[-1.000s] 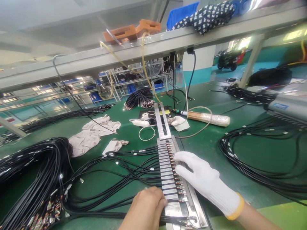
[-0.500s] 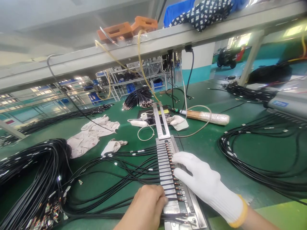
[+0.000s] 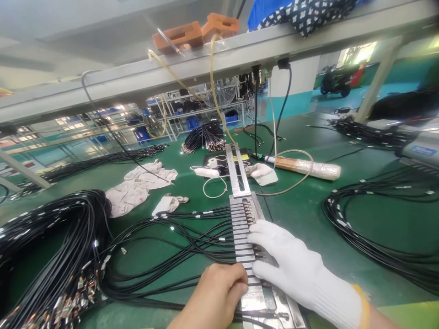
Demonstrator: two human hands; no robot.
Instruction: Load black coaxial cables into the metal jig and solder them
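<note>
A slotted metal fixture (image 3: 243, 245) lies lengthwise on the green table, with black cables (image 3: 206, 220) laid side by side in its slots. Their stripped ends (image 3: 247, 211) with small coloured wires line up along its right side. My bare left hand (image 3: 219, 288) is at the fixture's left edge, thumb and forefinger closed around a black cable near its slot; the fingertips partly hide it. My right hand (image 3: 291, 260), in a white glove with a yellow cuff, rests over the cable ends with fingers spread apart, covering several of them.
Thick cable bundles lie on the left (image 3: 78, 219) and a looped coil on the right (image 3: 339, 219). Crumpled cloths (image 3: 137, 187), a white glove (image 3: 168, 204) and a wrapped bar (image 3: 308, 168) lie farther back. An overhead shelf (image 3: 192, 61) carries orange blocks (image 3: 181, 36).
My gloved hand has shifted slightly toward me along the fixture, its thumb lower and covering more cable ends. The whole scene has slid a little rightward in view.
</note>
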